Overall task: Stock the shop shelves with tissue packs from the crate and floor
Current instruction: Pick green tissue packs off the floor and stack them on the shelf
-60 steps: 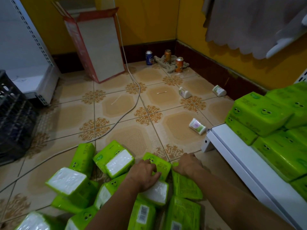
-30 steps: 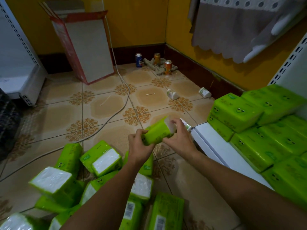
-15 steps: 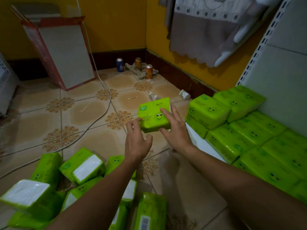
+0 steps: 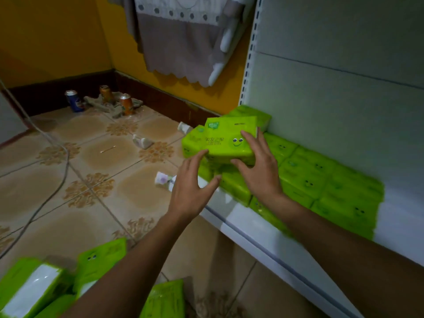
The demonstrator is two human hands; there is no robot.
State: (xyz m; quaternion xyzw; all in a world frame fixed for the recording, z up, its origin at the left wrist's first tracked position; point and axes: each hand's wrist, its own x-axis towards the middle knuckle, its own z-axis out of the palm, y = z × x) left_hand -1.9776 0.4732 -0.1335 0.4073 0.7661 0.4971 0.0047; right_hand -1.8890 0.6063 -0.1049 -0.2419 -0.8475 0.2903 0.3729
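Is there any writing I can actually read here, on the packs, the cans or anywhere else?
No text here can be read for certain.
Held tissue pack: a logo and a line of print beside a smiley face, too blurred to read.
Floor pack: print blurred.
Blue can: a round logo, no letters legible.
Orange cans: print too small.

Held tissue pack [image 4: 229, 143]: you're looking at glossy green plastic film, slightly crinkled.
Shelf [image 4: 250, 228]: smooth white painted metal, faint sheen along your front edge.
Floor tiles [image 4: 75, 184]: glazed ceramic, shiny, patterned.
Hanging cloth [image 4: 174, 40]: matt fabric with a scalloped hem.
Cans [image 4: 125, 103]: shiny metal.
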